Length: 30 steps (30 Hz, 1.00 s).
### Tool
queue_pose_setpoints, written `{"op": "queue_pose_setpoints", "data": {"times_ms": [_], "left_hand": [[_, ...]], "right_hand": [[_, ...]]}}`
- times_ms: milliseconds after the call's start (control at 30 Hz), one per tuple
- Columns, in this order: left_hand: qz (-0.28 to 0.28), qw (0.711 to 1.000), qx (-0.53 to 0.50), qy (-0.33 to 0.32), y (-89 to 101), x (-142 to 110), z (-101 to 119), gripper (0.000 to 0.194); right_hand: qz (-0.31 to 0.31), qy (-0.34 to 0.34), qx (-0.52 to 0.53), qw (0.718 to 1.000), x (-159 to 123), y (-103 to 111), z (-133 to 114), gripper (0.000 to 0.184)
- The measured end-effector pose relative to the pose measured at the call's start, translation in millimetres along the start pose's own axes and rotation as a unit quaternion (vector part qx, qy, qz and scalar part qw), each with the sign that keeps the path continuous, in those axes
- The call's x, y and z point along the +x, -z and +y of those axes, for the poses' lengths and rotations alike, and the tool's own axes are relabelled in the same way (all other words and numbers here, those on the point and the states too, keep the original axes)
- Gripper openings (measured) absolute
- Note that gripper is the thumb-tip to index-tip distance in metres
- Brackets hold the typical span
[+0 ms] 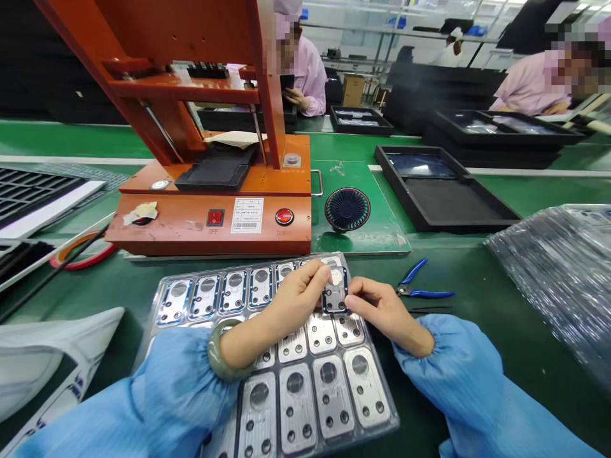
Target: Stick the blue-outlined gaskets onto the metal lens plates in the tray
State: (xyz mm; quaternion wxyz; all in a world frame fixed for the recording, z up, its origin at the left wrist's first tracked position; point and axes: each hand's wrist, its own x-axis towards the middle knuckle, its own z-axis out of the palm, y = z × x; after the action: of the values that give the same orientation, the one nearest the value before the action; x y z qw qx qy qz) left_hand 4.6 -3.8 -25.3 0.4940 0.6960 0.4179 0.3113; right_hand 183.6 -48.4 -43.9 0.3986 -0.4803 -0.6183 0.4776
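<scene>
In front of my chest, my left hand [305,284] and my right hand [382,310] pinch opposite sides of a small silver metal plate [336,291] with a dark blue edge. The plate is tilted up above a clear plastic tray [365,435]. Rows of similar metal plates [294,407], each with a round window and small holes, lie in the tray's pockets. Those in the far row show blue edging. My left forearm crosses over the tray and hides some pockets. Blue-handled side cutters [424,289] and dark tweezers [432,310] lie just beyond my right wrist.
An orange press [210,222] stands behind the tray, with a small round fan [347,210] to its right. Further right are a black foam tray [463,197] and stacked clear plastic trays [558,267]. Tape rolls [88,254] and white film [38,356] lie left. Co-workers sit across the bench.
</scene>
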Motion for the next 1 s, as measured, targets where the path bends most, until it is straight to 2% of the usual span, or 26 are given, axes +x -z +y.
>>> {"op": "queue_pose_setpoints", "data": {"times_ms": [133, 467, 800, 900, 1000], "left_hand": [[0.022, 1.0, 0.003, 0.003, -0.2, 1.8, -0.5, 0.03], [0.035, 0.999, -0.022, 0.008, -0.5, 2.2, 0.1, 0.029], [0.047, 0.998, -0.036, 0.011, -0.9, 3.0, -1.4, 0.028], [0.063, 0.997, -0.045, 0.025, -1.0, 3.9, -2.2, 0.027], [0.051, 0.995, -0.077, 0.04, -1.8, 5.3, -3.3, 0.028]], "right_hand": [[-0.004, 0.015, -0.056, 0.998, -1.2, -1.6, -3.6, 0.021], [-0.014, 0.065, -0.085, 0.994, -2.8, -0.4, -4.2, 0.012], [0.01, 0.074, -0.094, 0.993, -2.9, -2.4, -4.1, 0.014], [0.037, 0.065, -0.086, 0.993, -2.4, -3.3, -4.2, 0.019], [0.082, 0.051, -0.065, 0.993, -1.9, -5.1, -3.0, 0.021]]}}
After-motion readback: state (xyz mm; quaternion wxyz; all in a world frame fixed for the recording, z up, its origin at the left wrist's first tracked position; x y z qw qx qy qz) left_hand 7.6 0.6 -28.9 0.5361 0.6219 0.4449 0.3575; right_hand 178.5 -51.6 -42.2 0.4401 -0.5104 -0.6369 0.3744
